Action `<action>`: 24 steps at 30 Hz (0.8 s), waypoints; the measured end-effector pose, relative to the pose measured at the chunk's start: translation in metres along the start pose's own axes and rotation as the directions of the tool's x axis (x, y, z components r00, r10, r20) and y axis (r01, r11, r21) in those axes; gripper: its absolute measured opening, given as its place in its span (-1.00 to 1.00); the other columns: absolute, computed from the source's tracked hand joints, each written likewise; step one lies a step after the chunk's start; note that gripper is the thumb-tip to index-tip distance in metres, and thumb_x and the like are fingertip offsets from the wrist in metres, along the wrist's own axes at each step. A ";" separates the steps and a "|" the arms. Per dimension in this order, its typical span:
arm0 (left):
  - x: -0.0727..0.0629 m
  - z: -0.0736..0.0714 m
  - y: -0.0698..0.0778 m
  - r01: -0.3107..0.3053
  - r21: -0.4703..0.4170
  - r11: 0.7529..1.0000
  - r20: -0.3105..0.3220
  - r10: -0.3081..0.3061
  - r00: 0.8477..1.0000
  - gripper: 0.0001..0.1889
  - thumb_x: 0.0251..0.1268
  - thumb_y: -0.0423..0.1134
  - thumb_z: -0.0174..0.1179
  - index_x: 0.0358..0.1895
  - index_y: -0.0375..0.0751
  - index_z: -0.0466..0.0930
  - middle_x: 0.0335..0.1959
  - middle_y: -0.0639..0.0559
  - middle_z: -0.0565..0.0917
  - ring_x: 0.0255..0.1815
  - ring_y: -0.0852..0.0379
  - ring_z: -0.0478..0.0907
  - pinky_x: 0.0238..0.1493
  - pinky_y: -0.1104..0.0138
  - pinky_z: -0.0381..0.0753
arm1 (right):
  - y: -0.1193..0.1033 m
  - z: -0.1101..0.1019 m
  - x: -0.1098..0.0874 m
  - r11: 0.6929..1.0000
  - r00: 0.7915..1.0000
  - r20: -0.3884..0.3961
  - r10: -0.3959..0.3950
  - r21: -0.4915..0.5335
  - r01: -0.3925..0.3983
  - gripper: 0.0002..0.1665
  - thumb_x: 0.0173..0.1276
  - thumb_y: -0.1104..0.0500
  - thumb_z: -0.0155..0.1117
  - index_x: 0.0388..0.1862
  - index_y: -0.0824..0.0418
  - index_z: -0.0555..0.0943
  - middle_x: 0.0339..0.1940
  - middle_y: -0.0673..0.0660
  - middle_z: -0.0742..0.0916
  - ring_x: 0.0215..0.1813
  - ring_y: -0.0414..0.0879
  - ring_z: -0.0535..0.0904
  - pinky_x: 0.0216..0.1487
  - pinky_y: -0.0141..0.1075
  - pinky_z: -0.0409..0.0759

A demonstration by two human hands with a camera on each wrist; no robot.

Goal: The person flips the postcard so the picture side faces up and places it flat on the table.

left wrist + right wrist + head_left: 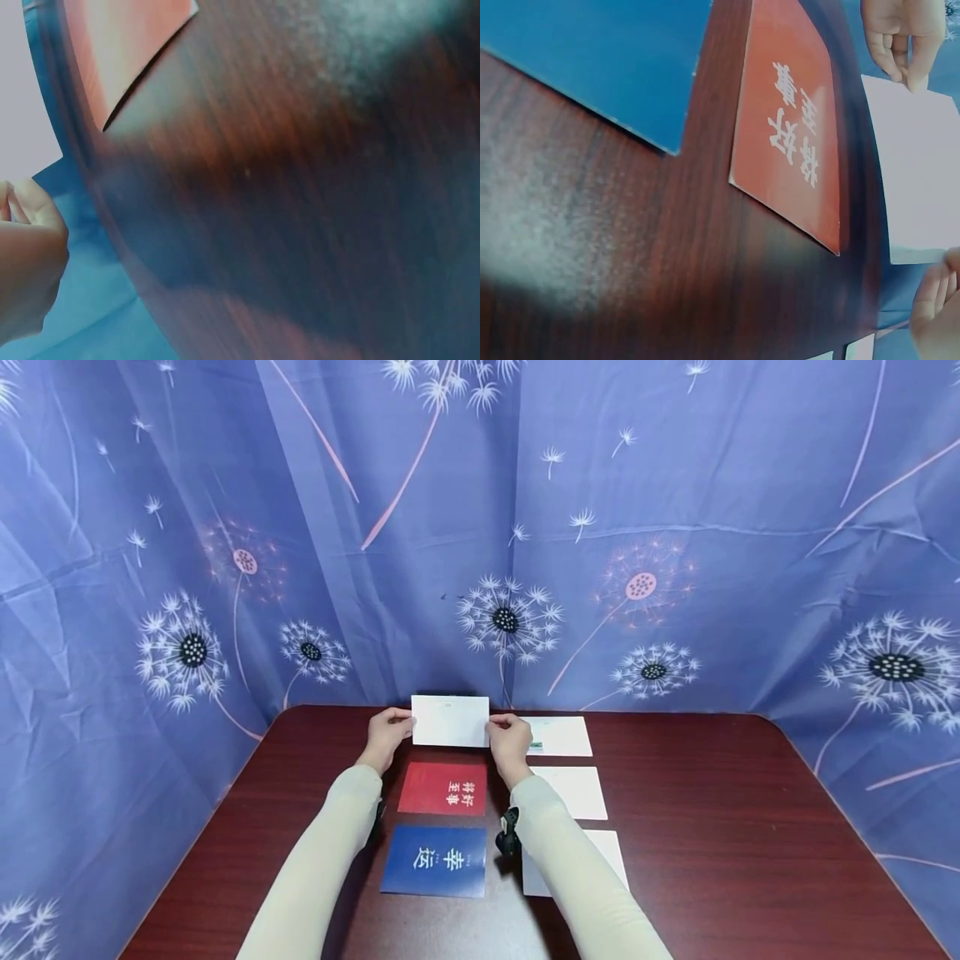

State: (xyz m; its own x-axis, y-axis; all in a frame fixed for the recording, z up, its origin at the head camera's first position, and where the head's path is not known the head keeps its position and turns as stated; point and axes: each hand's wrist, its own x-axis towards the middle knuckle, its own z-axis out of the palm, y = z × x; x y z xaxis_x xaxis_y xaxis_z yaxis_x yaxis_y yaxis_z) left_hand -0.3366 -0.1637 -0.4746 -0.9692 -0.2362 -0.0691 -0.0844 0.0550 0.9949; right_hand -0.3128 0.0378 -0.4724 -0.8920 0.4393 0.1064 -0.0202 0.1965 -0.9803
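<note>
A white card [450,721] with faint small print near its top stands raised at the far side of the table, facing me. My left hand [387,739] pinches its left edge between thumb and fingers. At the opposite edge, my right hand [510,745] pinches it the same way. The right wrist view shows the card [915,172] stretched flat between both hands. Just below it lies a red card [442,787] with white characters, and nearer to me a blue card [435,860], also with white characters.
Right of these, a white card with a small greenish picture [562,737], a second white card [581,793] and a nearer white card [611,852] form a column, partly covered by my right arm. A blue dandelion-print curtain [585,568] hangs behind the dark red wooden table [712,827].
</note>
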 end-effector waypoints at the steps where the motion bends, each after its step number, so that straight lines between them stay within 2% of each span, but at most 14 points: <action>1: 0.000 -0.001 -0.001 -0.009 -0.011 1.000 -0.002 0.009 1.000 -0.82 0.20 -0.53 0.17 -0.14 -0.57 0.57 -0.43 -0.01 0.59 -0.46 0.25 0.53 -0.03 0.16 0.62 | 0.000 0.000 0.000 1.000 1.000 0.001 0.001 -0.002 -0.001 -0.90 0.07 0.41 0.32 -0.41 0.37 0.73 -0.54 0.17 0.69 -0.43 -0.06 0.54 -0.39 -0.39 0.48; 6: 0.003 -0.002 -0.001 -0.027 -0.083 0.996 -0.011 0.026 1.000 -0.81 0.30 -0.46 0.11 -0.17 -0.60 0.56 -0.46 -0.02 0.60 -0.45 0.24 0.56 -0.03 0.20 0.64 | -0.002 0.000 -0.001 1.000 1.000 0.005 0.000 0.008 0.000 -0.87 0.15 0.34 0.28 -0.39 0.37 0.73 -0.50 0.20 0.72 -0.42 -0.04 0.57 -0.37 -0.38 0.50; 11: 0.004 -0.001 0.000 0.016 -0.150 0.989 -0.038 -0.022 0.999 -0.58 0.47 -0.18 0.02 -0.18 -0.64 0.54 -0.42 -0.18 0.63 -0.39 0.13 0.62 0.03 0.13 0.60 | -0.003 0.001 0.000 0.991 0.995 0.048 0.085 0.101 -0.090 -0.68 0.33 0.24 0.09 -0.28 0.44 0.72 -0.39 0.32 0.75 -0.31 0.12 0.68 -0.36 -0.45 0.54; 14: 0.005 -0.002 -0.001 0.013 -0.165 0.986 -0.038 -0.019 0.999 -0.55 0.46 -0.16 0.04 -0.19 -0.67 0.54 -0.43 -0.20 0.63 -0.39 0.11 0.64 0.02 0.13 0.61 | -0.003 0.002 0.000 0.978 0.991 0.068 0.117 0.164 -0.127 -0.57 0.42 0.15 0.03 -0.21 0.50 0.69 -0.30 0.40 0.73 -0.22 0.24 0.69 -0.27 -0.31 0.66; 17: 0.004 -0.003 -0.001 -0.011 -0.170 0.985 -0.026 0.006 1.000 -0.64 0.40 -0.28 0.10 -0.21 -0.69 0.55 -0.49 -0.15 0.63 -0.41 0.11 0.65 -0.02 0.16 0.63 | -0.002 0.002 0.000 0.974 0.988 0.075 0.132 0.178 -0.143 -0.48 0.46 0.04 0.04 -0.20 0.52 0.68 -0.27 0.43 0.72 -0.20 0.28 0.68 -0.17 -0.15 0.67; 20: 0.003 -0.004 -0.001 -0.023 -0.179 0.983 -0.013 0.022 1.000 -0.71 0.35 -0.40 0.11 -0.14 -0.71 0.55 -0.52 -0.11 0.63 -0.41 0.11 0.66 -0.02 0.16 0.62 | -0.002 0.001 0.000 0.978 0.988 0.074 0.139 0.144 -0.148 -0.44 0.44 -0.02 0.08 -0.26 0.52 0.69 -0.32 0.41 0.73 -0.29 0.21 0.68 -0.23 -0.22 0.65; 24: 0.001 -0.004 0.002 -0.017 -0.180 0.984 0.019 0.021 1.000 -0.68 0.35 -0.41 0.11 -0.03 -0.73 0.50 -0.51 -0.06 0.63 -0.40 0.15 0.66 0.01 0.18 0.61 | -0.002 -0.002 0.000 0.983 0.988 0.074 0.139 0.107 -0.146 -0.48 0.40 0.01 0.14 -0.48 0.45 0.70 -0.53 0.32 0.70 -0.52 -0.06 0.53 -0.42 -0.39 0.44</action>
State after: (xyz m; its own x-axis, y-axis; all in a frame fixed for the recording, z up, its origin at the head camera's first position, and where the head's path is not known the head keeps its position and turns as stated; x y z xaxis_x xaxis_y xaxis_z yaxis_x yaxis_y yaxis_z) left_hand -0.3370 -0.1682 -0.4728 -0.9750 -0.2166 -0.0499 -0.0249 -0.1165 0.9929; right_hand -0.3114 0.0392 -0.4705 -0.9173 0.3959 -0.0435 0.0626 0.0355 -0.9974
